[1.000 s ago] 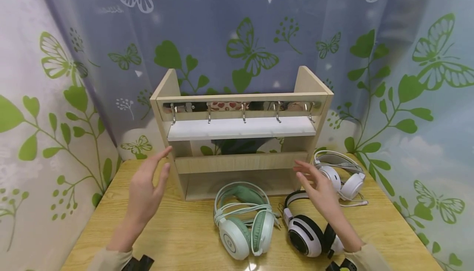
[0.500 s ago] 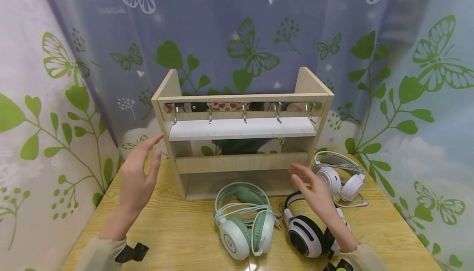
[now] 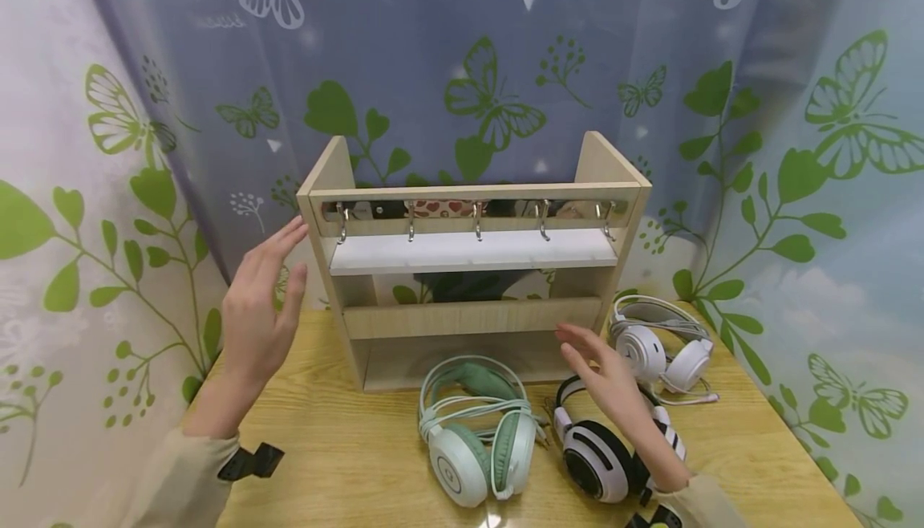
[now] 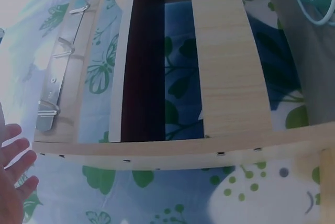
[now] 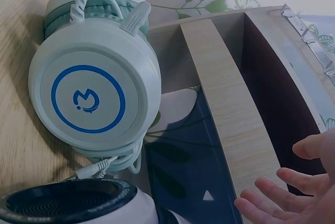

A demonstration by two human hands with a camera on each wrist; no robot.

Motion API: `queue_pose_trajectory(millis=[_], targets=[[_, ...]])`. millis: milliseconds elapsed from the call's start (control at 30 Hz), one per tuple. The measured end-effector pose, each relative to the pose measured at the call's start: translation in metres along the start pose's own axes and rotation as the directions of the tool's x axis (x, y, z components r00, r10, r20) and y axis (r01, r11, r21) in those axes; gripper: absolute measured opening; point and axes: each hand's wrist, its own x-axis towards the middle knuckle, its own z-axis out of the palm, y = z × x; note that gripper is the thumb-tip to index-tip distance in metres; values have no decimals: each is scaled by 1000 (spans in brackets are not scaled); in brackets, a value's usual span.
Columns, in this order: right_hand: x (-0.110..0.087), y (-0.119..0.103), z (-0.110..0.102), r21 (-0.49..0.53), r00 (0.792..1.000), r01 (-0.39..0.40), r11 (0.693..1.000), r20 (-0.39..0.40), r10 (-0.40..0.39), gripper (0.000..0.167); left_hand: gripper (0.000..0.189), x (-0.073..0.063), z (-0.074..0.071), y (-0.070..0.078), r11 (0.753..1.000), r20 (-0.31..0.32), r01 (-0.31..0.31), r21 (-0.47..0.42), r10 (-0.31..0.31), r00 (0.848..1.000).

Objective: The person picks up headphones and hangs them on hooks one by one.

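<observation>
My left hand (image 3: 256,311) hovers just outside the left side of a small wooden rack (image 3: 469,319), fingers extended and holding nothing. In the left wrist view its fingertips stand near the hook end of the rack's side panel (image 4: 183,153). My right hand (image 3: 609,375), loosely spread, is in the air above the black-and-white headphones (image 3: 595,460) and partly covers them. Mint-green headphones (image 3: 443,464), their cable wound round them, lie before the rack. White headphones (image 3: 635,347) rest at its right side. Metal hooks (image 3: 478,221) line the rack's upper bar.
All of this stands on a wood-grain table (image 3: 339,456). Behind it hangs a blue curtain (image 3: 404,46) printed with butterflies and leaves, which also closes off both sides. A white shelf board (image 3: 472,250) sits below the hooks.
My left hand has drifted left and upward, away from the rack's front left corner. My right hand has shifted slightly left and down. The headphones and rack stay where they were.
</observation>
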Motion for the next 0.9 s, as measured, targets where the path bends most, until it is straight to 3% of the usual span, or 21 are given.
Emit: queue_pose_trajectory(millis=[367, 900], targets=[[1, -3, 5, 26, 999, -31, 999, 20, 31, 39, 48, 20, -4, -7, 1000, 34, -6, -2, 6, 999], [4, 1, 17, 16, 994, -73, 997, 87, 71, 40, 46, 40, -3, -16, 994, 161, -101, 44, 92, 983]])
